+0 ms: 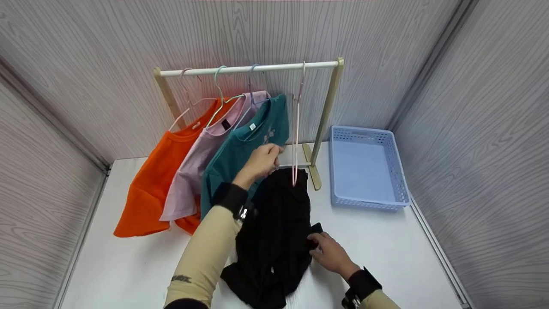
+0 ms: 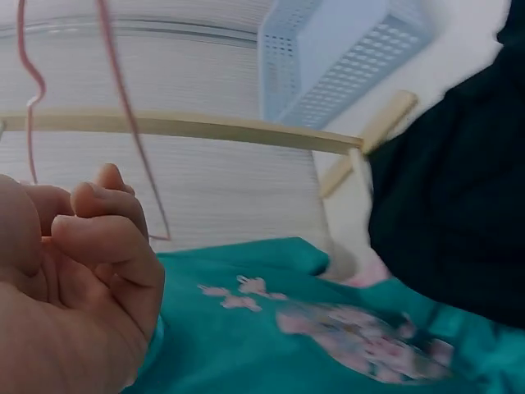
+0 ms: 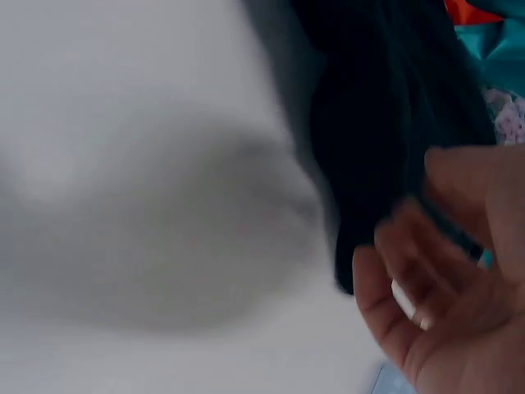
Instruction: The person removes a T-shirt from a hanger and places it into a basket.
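Note:
A black garment [image 1: 279,231] lies crumpled on the white table below the rack, part of it sticking out to the right. My right hand [image 1: 330,253] is at that part, fingers bent and apart; in the right wrist view no cloth is plainly pinched by the hand [image 3: 451,279]. Above the garment's far end, my left hand [image 1: 261,159] is in front of a teal T-shirt [image 1: 227,159]. The left wrist view shows this hand [image 2: 90,271] loosely curled, holding nothing. Just right of it a bare pink hanger [image 1: 297,128] hangs from the rail.
The rack's white rail [image 1: 274,67] also carries an orange shirt [image 1: 148,193] and a pink shirt [image 1: 188,171] on hangers. A blue plastic basket [image 1: 369,204] stands to the right of the rack. Wood-grain panels [image 1: 484,128] enclose the table at the back and sides.

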Demonstrator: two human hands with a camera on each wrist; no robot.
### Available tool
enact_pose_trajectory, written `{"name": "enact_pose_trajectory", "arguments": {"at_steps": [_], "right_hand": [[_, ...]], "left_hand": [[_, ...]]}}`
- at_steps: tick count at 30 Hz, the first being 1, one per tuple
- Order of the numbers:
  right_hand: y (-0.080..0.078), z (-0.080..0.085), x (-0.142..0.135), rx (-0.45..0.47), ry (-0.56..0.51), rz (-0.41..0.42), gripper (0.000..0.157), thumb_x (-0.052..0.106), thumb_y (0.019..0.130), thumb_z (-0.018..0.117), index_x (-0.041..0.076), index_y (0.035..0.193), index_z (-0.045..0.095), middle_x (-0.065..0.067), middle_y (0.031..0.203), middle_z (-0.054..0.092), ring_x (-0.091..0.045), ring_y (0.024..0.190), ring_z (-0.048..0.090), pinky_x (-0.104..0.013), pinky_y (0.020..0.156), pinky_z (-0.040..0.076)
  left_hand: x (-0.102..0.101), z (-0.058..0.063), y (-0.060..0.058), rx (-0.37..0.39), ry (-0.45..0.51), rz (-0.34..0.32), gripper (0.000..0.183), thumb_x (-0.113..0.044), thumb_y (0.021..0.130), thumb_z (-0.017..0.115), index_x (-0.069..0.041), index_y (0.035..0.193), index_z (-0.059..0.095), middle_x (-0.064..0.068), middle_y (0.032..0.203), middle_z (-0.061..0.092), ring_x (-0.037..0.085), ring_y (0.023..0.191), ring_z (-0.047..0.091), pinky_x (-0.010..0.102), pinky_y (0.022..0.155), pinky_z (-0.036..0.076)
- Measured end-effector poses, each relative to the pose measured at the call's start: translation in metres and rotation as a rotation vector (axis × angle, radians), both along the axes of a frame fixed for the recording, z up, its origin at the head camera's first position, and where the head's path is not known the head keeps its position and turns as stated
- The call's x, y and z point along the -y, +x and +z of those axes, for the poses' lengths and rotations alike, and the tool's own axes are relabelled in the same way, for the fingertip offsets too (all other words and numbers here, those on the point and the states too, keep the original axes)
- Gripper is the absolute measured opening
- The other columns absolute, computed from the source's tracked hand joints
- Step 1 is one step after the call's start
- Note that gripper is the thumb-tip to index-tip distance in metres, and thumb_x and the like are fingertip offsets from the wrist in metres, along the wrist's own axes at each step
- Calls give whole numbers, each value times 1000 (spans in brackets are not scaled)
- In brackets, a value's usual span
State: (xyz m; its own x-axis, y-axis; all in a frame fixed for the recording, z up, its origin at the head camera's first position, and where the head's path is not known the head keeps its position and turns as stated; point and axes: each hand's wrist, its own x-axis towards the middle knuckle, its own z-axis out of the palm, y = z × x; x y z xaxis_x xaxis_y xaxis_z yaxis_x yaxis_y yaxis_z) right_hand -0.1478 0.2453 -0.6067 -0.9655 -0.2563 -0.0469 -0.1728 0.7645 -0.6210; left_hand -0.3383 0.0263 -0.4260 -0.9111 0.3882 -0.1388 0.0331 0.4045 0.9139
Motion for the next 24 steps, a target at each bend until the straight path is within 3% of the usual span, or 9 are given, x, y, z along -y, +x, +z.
{"name": "enact_pose_trajectory", "arguments": {"at_steps": [3, 5, 8, 11, 14, 17, 21, 24], "right_hand": [[-10, -1, 23, 4, 78, -52, 56, 25, 89, 70, 10, 139, 48, -22, 138, 46, -39, 120, 53, -52, 87, 50], [-16, -2, 40, 48, 135, -49, 71, 38, 86, 72, 18, 147, 40, -23, 152, 31, -48, 135, 37, -64, 92, 44], [-22, -4, 64, 165, 230, 2, 89, 60, 77, 73, 27, 151, 34, -19, 161, 15, -55, 142, 19, -77, 94, 32], [-18, -16, 83, 236, 358, 41, 96, 71, 67, 74, 30, 146, 39, -14, 163, 12, -55, 144, 13, -82, 96, 24], [-9, -33, 91, 178, 476, 40, 86, 70, 63, 77, 25, 131, 50, -12, 159, 24, -51, 143, 21, -79, 94, 31], [-5, -42, 85, 35, 531, 34, 63, 56, 68, 81, 20, 114, 59, -12, 147, 42, -46, 136, 36, -69, 87, 43], [-9, -38, 65, -89, 476, 48, 37, 28, 73, 82, 12, 102, 66, -11, 119, 59, -39, 110, 53, -53, 72, 52], [-12, -34, 50, -90, 372, 30, 24, 12, 71, 80, 8, 86, 62, -8, 94, 59, -30, 85, 55, -44, 62, 50]], "left_hand": [[23, -28, 26, -31, -56, -1, 32, -26, 105, 38, -9, 114, 64, 4, 75, 58, 8, 45, 44, 22, 42, 36], [37, -49, 45, -42, -98, -2, 31, -27, 105, 40, -10, 114, 65, 4, 74, 59, 9, 47, 46, 23, 45, 38], [55, -77, 71, -37, -162, -2, 30, -29, 105, 42, -12, 117, 65, 3, 76, 62, 10, 51, 50, 25, 51, 42], [70, -100, 94, -5, -204, -4, 29, -29, 104, 44, -13, 118, 64, 3, 79, 63, 11, 54, 53, 27, 55, 46], [83, -113, 110, -16, -229, -9, 28, -26, 103, 45, -11, 118, 64, 3, 79, 64, 11, 55, 54, 28, 57, 47], [93, -117, 120, -54, -244, 1, 26, -23, 102, 47, -9, 116, 65, 2, 77, 65, 10, 55, 54, 29, 60, 48], [105, -117, 126, -87, -251, 26, 26, -21, 101, 48, -8, 115, 65, 4, 77, 66, 9, 58, 55, 30, 62, 48], [113, -117, 130, -79, -236, 43, 25, -19, 100, 48, -7, 114, 65, 8, 79, 66, 10, 56, 55, 28, 57, 47]]}}
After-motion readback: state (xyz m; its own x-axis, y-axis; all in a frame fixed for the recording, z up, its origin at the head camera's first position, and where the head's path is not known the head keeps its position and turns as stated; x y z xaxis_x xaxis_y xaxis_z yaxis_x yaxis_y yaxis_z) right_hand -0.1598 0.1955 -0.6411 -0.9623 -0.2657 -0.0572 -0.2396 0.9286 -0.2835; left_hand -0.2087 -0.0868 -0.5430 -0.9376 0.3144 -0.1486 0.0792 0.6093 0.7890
